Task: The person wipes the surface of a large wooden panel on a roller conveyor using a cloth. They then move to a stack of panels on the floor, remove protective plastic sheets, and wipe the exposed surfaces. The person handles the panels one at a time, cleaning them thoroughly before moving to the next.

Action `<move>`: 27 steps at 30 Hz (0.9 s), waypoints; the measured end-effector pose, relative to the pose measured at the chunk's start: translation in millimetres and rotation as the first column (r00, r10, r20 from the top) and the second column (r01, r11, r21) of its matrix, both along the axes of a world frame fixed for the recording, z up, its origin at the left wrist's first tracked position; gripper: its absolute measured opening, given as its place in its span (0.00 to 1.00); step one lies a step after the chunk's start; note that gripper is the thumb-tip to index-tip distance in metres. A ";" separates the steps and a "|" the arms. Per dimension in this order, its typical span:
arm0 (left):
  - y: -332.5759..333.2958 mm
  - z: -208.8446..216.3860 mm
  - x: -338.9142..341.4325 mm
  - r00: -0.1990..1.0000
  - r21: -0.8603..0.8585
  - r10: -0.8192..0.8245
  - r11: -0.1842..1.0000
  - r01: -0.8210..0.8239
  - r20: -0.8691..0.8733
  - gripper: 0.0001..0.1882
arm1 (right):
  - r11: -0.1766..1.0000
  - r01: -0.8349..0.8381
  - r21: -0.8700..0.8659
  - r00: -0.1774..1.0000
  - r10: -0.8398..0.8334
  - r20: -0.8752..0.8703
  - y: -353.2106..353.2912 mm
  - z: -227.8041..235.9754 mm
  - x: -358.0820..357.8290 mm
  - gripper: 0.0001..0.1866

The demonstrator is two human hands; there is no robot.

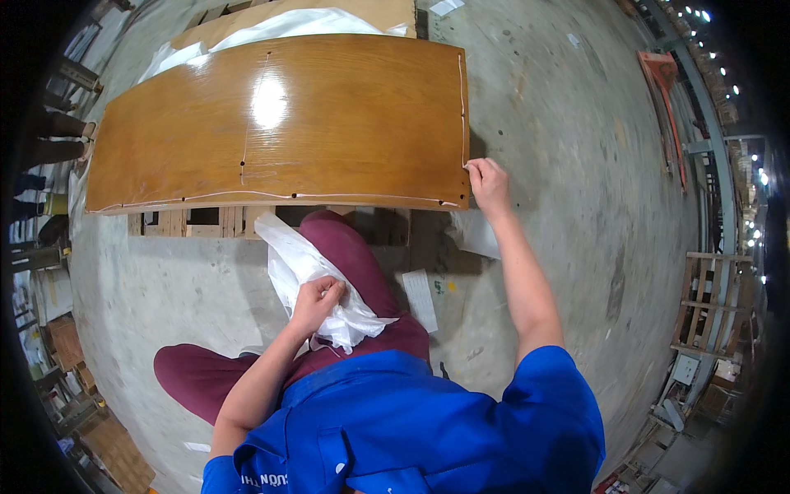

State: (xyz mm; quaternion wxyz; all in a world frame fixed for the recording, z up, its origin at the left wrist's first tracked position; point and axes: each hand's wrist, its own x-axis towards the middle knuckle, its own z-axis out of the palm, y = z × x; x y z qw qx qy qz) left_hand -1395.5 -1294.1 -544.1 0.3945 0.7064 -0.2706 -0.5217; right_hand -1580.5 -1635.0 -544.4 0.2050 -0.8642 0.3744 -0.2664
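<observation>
A brown varnished wood panel (346, 123) lies in front of me, with dark holes and thin white lines along its right and near edges and across its middle. My right hand (489, 186) is at the panel's right edge near the corner, its fingertips pinched at the lower end of a white line. Whatever sits in that pinch is too small to make out. My left hand (318, 303) is closed over a crumpled white plastic bag (300, 259) on my lap. What its fingers hold is hidden.
A wooden pallet (169, 224) supports the panel. White wrapping (317, 23) and cardboard (378, 11) lie beyond it. On the concrete floor are a paper sheet (420, 300) and another pale sheet (477, 236). An orange pallet jack (662, 90) stands far right. Another person's feet (86, 140) show at left.
</observation>
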 end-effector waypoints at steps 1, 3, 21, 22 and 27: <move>0.8 -1.3 0.0 1.000 -0.014 0.002 1.000 -0.001 0.018 0.13 | 1.000 -0.002 0.000 1.000 0.002 -0.005 6.4 0.7 -4.4 0.05; 0.8 -3.4 -0.8 0.999 -0.044 0.004 0.999 -0.001 0.052 0.13 | 1.000 -0.004 0.000 1.000 0.004 -0.017 17.7 1.7 -13.8 0.05; 8.1 -7.7 -0.2 0.997 -0.065 -0.013 0.998 0.018 0.070 0.13 | 0.999 -0.011 -0.043 0.997 0.008 -0.075 46.8 1.8 -33.5 0.03; 8.6 -6.9 0.3 0.997 -0.070 -0.017 0.997 0.023 0.081 0.13 | 0.999 -0.015 -0.048 0.997 0.012 -0.070 47.5 2.2 -33.2 0.03; 14.3 8.1 4.5 0.991 0.016 -0.044 0.999 0.043 0.123 0.13 | 0.996 -0.017 -0.090 0.996 0.008 -0.093 55.8 1.9 -31.3 0.03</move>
